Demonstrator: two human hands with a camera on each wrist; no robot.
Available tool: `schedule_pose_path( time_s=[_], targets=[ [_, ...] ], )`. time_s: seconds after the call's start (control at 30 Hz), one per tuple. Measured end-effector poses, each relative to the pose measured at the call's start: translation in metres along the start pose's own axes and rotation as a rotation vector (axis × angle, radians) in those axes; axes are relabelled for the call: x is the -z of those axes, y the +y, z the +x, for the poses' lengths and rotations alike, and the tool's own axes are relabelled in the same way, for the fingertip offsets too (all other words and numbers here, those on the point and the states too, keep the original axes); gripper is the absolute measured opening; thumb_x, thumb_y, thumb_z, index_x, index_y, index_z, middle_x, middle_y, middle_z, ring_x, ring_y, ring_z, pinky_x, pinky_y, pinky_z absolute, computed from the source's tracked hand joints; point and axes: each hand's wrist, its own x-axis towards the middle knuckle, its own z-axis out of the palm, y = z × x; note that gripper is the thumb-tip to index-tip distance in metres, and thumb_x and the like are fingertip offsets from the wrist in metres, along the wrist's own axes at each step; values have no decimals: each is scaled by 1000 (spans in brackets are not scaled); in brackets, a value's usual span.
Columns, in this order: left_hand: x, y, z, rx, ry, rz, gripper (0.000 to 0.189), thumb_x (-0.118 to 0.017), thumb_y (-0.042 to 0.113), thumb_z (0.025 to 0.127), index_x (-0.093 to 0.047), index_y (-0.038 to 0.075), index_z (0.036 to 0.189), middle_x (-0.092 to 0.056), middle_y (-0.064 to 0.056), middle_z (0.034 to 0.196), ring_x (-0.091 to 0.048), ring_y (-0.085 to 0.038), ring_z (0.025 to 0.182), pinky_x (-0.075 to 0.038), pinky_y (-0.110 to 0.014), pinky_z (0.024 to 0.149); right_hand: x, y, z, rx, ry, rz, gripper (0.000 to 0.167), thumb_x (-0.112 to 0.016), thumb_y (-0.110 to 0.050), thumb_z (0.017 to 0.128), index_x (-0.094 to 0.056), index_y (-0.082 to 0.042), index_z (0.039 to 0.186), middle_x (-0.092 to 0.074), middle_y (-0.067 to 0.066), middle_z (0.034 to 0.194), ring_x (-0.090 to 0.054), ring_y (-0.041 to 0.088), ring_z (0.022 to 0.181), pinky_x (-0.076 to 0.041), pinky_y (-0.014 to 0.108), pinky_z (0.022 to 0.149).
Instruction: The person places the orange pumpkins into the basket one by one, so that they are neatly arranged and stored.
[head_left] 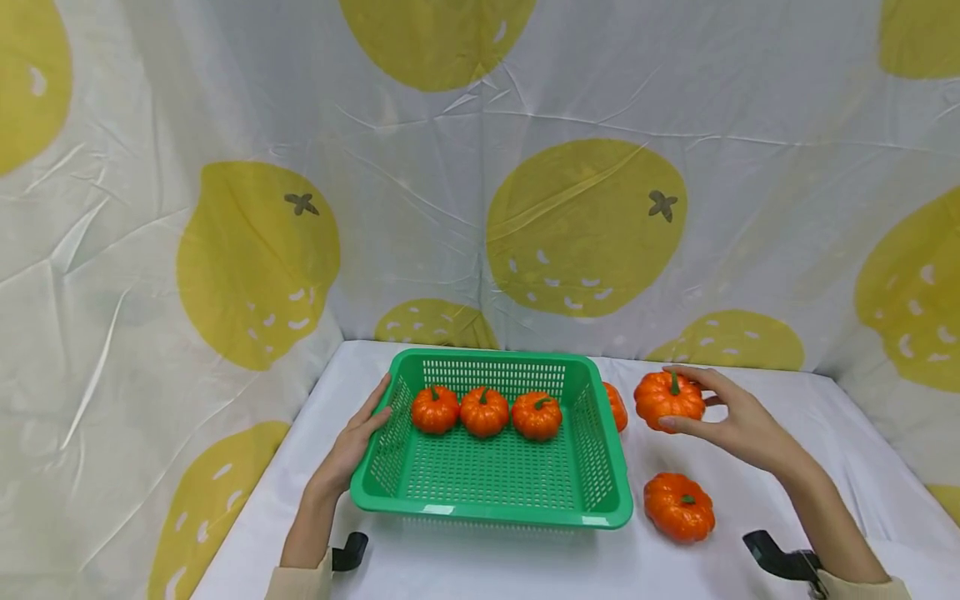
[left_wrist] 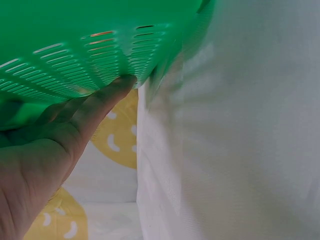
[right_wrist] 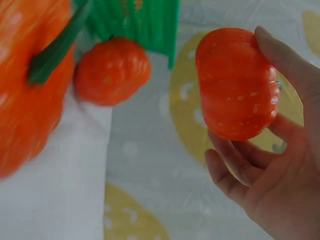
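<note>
A green plastic basket [head_left: 491, 518] stands on the white table with three small orange pumpkins [head_left: 484, 412] in a row inside. My left hand [head_left: 352, 446] rests against its left side, straight fingers [left_wrist: 102, 102] touching the slotted outer wall. To the right of the basket, my right hand [head_left: 742, 421] holds another orange pumpkin [head_left: 667, 400] between thumb and fingers, above the table. In the right wrist view this held pumpkin [right_wrist: 237, 85] shows its ribbed side, with the thumb on top and fingers below.
One pumpkin [head_left: 617, 407] lies by the basket's right side, partly hidden by it. Another pumpkin [head_left: 678, 507] sits nearer the front, below my right hand. A lemon-printed cloth [head_left: 420, 217] hangs behind and along the sides of the table [head_left: 480, 567].
</note>
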Motion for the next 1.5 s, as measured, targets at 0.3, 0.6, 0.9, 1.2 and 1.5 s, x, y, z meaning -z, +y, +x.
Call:
schedule_pose_path(
  time_s=[0.3,0.6,0.9,1.2,1.5],
  targets=[
    [0,0,1,-12,5,-6,59,-36,28,114,-13,29,168,1,0,177,8,-29,162,-2,-59,129,-41,-92,62,292,-192,99,70,-85,-41,85,-55,-30,147,-58,-3,145,-57,22,125,-51,48,101],
    [-2,-2,0,-11,13,8,59,-36,28,114,-13,28,168,0,-1,177,8,-30,162,1,-60,129,-113,-146,107,385,-458,180,69,-89,-42,81,-61,-31,143,-60,-9,145,-56,19,131,-48,48,109],
    [-1,0,-1,3,11,-7,59,-36,28,113,-13,30,168,1,-1,177,5,-31,162,-7,-58,128,-164,-168,119,377,-609,291,70,-86,-33,85,-57,-22,148,-58,-2,149,-57,19,124,-51,42,105],
    [0,-1,0,6,-3,2,59,-34,27,114,-12,30,168,1,-1,177,5,-32,163,-7,-56,129,-195,-175,121,404,-658,244,73,-89,-29,82,-59,-19,147,-60,6,148,-58,14,121,-53,44,105],
    [1,-1,0,4,-17,-19,59,-35,28,114,-12,32,168,2,0,177,2,-35,162,-11,-59,128,-209,-176,128,472,-820,179,72,-90,-27,82,-60,-18,147,-59,-5,148,-55,4,125,-47,25,107]
  ],
)
